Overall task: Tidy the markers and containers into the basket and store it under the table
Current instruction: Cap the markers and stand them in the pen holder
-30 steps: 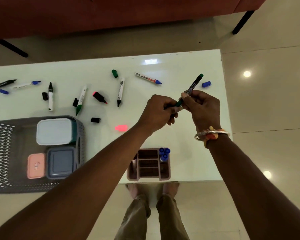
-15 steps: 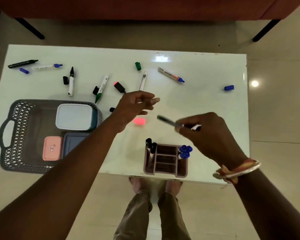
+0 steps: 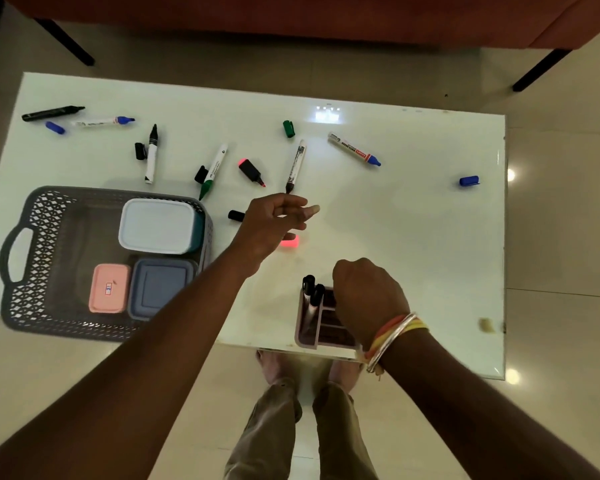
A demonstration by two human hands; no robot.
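The grey basket [image 3: 49, 237] sat at the tabletop's [image 3: 413, 237] left edge, holding 3 lidded containers [image 3: 156, 225]. Beyond it, loose markers [image 3: 151, 157] and caps lay scattered. The left hand [image 3: 274, 223] hovered mid-table, fingers [image 3: 309, 211] loosely spread, gripping nothing. The right hand [image 3: 368, 296] was curled over the pink organizer [image 3: 309, 337] at the near edge; I couldn't tell what it gripped.
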